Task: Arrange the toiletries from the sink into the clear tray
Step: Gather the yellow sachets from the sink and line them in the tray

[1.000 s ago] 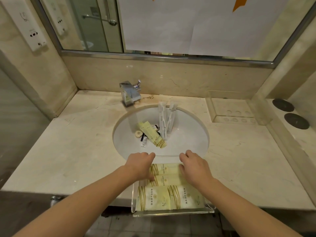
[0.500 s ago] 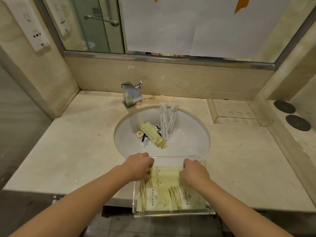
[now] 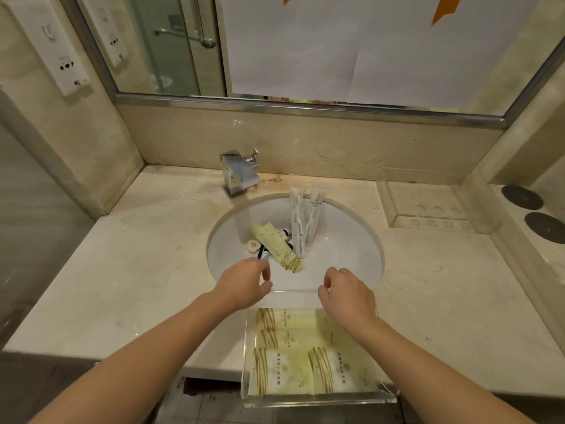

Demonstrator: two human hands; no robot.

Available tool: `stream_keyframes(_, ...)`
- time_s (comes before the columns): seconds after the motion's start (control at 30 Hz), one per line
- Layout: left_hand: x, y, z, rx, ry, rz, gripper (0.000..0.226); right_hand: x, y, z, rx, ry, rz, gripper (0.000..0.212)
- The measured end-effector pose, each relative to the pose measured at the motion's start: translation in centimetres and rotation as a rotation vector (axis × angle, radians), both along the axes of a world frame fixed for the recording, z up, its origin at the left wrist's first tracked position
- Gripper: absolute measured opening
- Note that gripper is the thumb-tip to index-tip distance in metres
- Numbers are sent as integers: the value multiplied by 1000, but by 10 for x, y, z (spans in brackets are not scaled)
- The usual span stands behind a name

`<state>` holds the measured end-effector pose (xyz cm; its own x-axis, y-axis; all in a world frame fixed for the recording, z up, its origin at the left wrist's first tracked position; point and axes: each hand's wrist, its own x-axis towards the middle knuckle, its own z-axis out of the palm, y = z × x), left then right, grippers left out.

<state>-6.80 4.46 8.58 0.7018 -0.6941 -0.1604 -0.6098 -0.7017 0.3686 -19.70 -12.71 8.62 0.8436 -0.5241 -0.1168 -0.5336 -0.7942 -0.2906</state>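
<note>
- Head view, looking down on a marble counter (image 3: 128, 289) with one round white sink (image 3: 345, 258) and one chrome faucet (image 3: 240, 172) behind it.
- One clear tray (image 3: 318, 400) sits at the near counter edge, overhanging it, just in front of the sink.
- Four pale yellow sachets (image 3: 305, 350) lie flat in the tray: two long ones across the far part, two wider ones side by side nearer the camera.
- In the sink: two white sleeved toothbrushes (image 3: 302, 221) leaning against the back wall, one yellow tube (image 3: 278, 246), one small round soap (image 3: 253, 246), and some dark-capped little bottles partly hidden under the tube (count unclear).
- Left hand (image 3: 244, 283) hovers over the sink's near rim, fingers loosely curled, holding nothing; its fingertips are just beside a dark-capped bottle (image 3: 263, 254).
- Right hand (image 3: 348, 295) hangs above the tray's far edge, fingers loosely bent downward, also holding nothing.
- Two dark round discs (image 3: 533, 212) lie on a ledge at far right, beside a second clear tray (image 3: 428, 203) holding nothing visible.
</note>
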Motion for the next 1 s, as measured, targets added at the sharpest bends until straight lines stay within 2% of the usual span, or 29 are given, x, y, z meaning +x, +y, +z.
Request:
stream_keyframes(0.13, 28, -9, -12, -52, 250, 231, 8, 30, -9, -5, 88, -3, -38, 16)
stream_keyframes(0.3, 54, -21, -38, -176, 703, 527, 10, 77, -32, -24, 412, 149, -29, 10)
stream_keyframes(0.47, 76, -37, -73, -298, 896, 708, 25, 117, -43, -52, 603, 258, -11, 14)
stream_keyframes(0.7, 94, -68, -110, -332, 1086, 750, 32, 152, -45, -98, 636, 344, 18, 34)
stream_keyframes(1.0, 104, -87, -136, -381, 1224, 694, 33, 169, -49, -129, 749, 277, -36, 23)
